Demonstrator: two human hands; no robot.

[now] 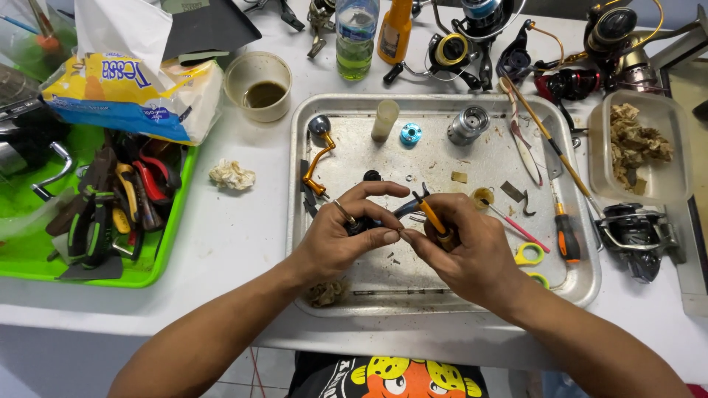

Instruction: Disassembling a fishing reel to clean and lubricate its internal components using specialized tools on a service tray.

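tabletop (243,243): white, cluttered w/ trays, bottles, reel parts; person works at near edge.
metal tray (590,284): big, silver, centre; grimy inside, both hands over its near half.
green tray (166,254): left of metal tray, full of pliers & cutters w/ red, yellow, black grips.
tissue pack (125,99): yellow/blue/white, far left, lying across green tray's far end.
plastic tub (678,147): clear, right of metal tray, holds brown crumpled wads.
fishing reels (560,66): several, black/gold/red, along far edge; one grey reel (634,236) off tray's right side.
bottles: clear one w/ yellowish liquid (355,37), orange one (396,29) beside it, far centre.
cup (259,85): cream, dark liquid in it, far left of metal tray.
left hand (343,236): ring on finger, thumb & fingers pinched round small dark reel part (361,223), held just above tray.
right hand (464,247): closed on orange-handled tool (435,219), tip pointing at the dark part; thumb tip meets left thumb.
gold crank handle (317,166): lies in tray, left side, grey knob at far end.
spool (469,124): silver, far part of tray; blue ring (411,133) & cream tube (385,120) left of it.
screwdriver (566,234): orange/black grip, tray's right side.
pink-stemmed brush (516,225): near right hand, by yellow ring bits (529,254).
tissue wad (232,175): crumpled, on tabletop between the trays.
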